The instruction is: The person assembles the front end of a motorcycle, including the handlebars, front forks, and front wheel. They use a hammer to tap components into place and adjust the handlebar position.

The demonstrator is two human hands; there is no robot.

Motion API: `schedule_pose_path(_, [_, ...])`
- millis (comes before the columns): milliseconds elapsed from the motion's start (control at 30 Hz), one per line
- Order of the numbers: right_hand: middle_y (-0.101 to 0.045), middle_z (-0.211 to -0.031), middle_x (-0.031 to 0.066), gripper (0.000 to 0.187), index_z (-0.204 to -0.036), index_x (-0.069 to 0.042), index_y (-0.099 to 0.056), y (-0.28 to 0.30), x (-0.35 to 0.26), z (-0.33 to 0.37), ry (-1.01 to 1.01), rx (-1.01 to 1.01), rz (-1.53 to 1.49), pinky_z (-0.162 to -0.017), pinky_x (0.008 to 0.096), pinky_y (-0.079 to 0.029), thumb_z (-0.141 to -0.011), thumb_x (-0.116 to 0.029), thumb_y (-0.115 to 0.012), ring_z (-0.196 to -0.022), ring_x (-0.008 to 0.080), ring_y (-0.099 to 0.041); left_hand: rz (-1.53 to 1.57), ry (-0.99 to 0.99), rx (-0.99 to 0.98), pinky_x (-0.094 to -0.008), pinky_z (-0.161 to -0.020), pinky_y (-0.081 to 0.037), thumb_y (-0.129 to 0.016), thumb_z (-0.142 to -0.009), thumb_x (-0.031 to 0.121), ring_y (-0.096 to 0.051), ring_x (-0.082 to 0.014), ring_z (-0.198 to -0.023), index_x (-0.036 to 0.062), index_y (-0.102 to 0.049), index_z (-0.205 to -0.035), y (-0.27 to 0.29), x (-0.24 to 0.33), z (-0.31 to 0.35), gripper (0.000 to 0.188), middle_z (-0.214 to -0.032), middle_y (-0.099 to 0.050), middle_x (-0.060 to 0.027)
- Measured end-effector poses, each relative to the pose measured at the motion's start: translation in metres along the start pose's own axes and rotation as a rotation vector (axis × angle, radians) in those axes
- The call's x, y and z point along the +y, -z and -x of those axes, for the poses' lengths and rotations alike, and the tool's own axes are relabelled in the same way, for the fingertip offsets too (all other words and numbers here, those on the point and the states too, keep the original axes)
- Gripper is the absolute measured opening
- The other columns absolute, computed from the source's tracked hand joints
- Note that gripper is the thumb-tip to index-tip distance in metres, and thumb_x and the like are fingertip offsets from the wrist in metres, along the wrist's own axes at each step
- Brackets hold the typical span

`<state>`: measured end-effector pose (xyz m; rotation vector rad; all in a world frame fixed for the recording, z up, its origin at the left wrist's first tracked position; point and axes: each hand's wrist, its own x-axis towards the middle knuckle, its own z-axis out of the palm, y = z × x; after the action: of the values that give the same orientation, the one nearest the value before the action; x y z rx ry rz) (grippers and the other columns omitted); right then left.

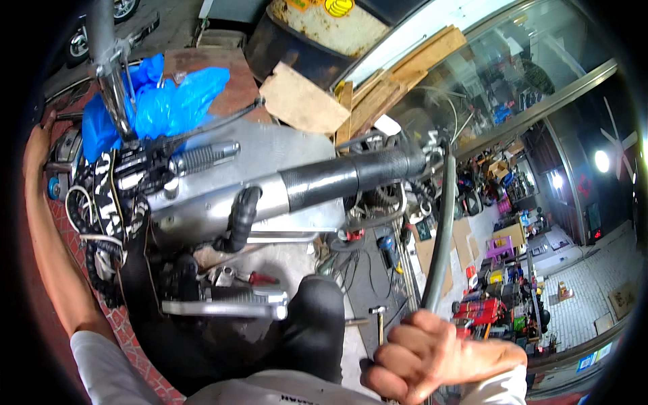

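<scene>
Your right hand (413, 356): clenched round bar (442, 236), right of frame (297, 187). Your left hand (42, 138): left of frame, grip untellable. Step, apparently: steadying; next move calls for firm hold.

The long, slim grey bar (442, 236) in the right hand (425, 361) looks smooth with a soft sheen; whether it is bare metal or coated is unclear. Between the hands, the thick silver tube (216, 202) is satin metal, its black cylindrical sleeve (320, 184) glossy, with a finely textured section toward the right hand. Beyond it spreads a flat silver plate (270, 145) of dull, scuffed metal. Nearer the left hand (39, 145), the crumpled blue bag (179, 104) is thin, shiny plastic. Far ahead of the right hand, the long brown planks (412, 74) are matt wood, and the black-and-cream drum (331, 30) is rust-spotted.
</scene>
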<state>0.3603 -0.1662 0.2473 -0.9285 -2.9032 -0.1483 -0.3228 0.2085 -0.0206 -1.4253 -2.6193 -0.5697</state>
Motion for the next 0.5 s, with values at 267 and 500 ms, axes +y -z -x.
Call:
schedule_pose_path(267, [-0.040,-0.066,-0.0019,0.022,-0.064,-0.015,-0.047,-0.005,-0.004,0.042,-0.001,0.240,0.073,-0.060,0.0324,-0.039,-0.052,-0.023,-0.064,-0.060,0.0166,-0.049,0.127,0.053,-0.115,-0.0542,-0.106,-0.044,-0.042,-0.099,0.072,-0.057,-0.0494,-0.128,-0.0066,-0.062,-0.131,0.036,0.064,0.048,0.087,-0.129,-0.062,-0.0356])
schedule_pose_path(500, [-0.067,-0.115,0.0162,0.030,-0.082,-0.011,-0.065,-0.022,-0.024,0.074,-0.426,0.577,0.165,-0.087,0.0458,-0.048,-0.069,-0.028,-0.087,-0.104,0.0359,-0.061,0.687,-0.101,0.082,-0.0432,-0.106,-0.044,-0.055,-0.102,0.056,-0.058,-0.0441,-0.129,-0.0065,-0.059,-0.137,0.027,0.007,0.050,0.072,-0.134,-0.064,-0.0294])
